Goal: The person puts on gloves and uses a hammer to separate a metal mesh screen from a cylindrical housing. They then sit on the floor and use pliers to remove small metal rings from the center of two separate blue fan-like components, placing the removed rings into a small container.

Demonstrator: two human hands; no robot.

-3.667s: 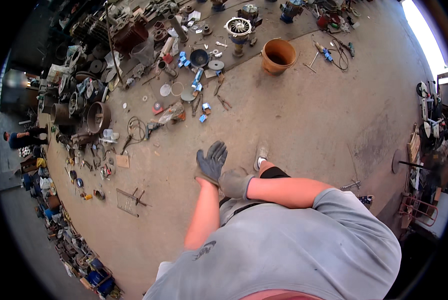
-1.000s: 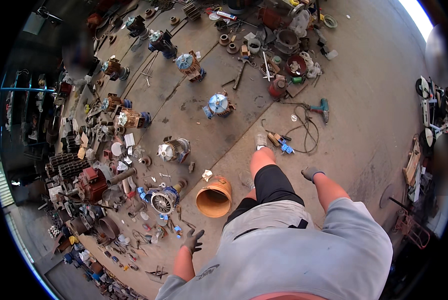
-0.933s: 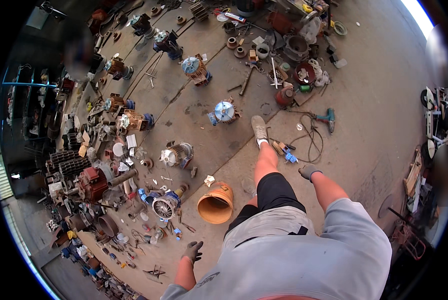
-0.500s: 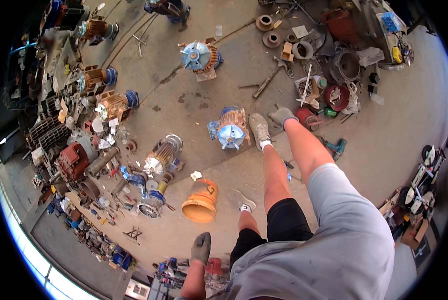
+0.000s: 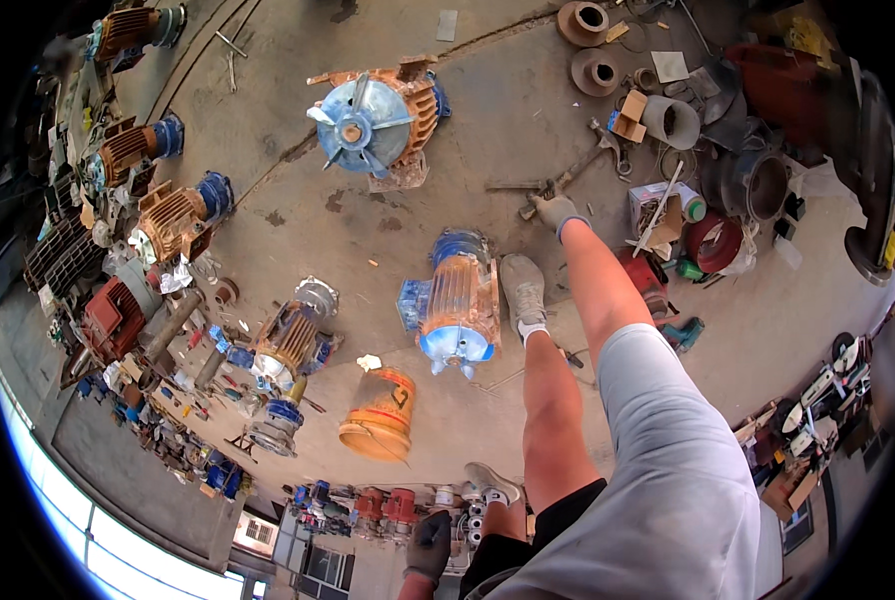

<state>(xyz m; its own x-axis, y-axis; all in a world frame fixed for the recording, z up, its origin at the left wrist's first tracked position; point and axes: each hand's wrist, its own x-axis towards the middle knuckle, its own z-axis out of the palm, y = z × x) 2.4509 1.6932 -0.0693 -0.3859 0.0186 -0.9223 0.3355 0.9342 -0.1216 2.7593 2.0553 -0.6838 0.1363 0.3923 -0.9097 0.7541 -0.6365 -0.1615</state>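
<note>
Right arm stretched far forward, straight. Gloved right hand (image 5: 555, 210) down at floor, touching long-handled tool (image 5: 566, 182) lying on concrete; whether fingers grip it, cannot tell. Tool lies far right of orange-blue motor (image 5: 455, 300), which stands just left of forward foot (image 5: 524, 290). Left hand (image 5: 431, 542) in dark glove hangs low near body, fingers loosely curled, holding nothing. Orange bucket (image 5: 379, 414) near left of legs.
</note>
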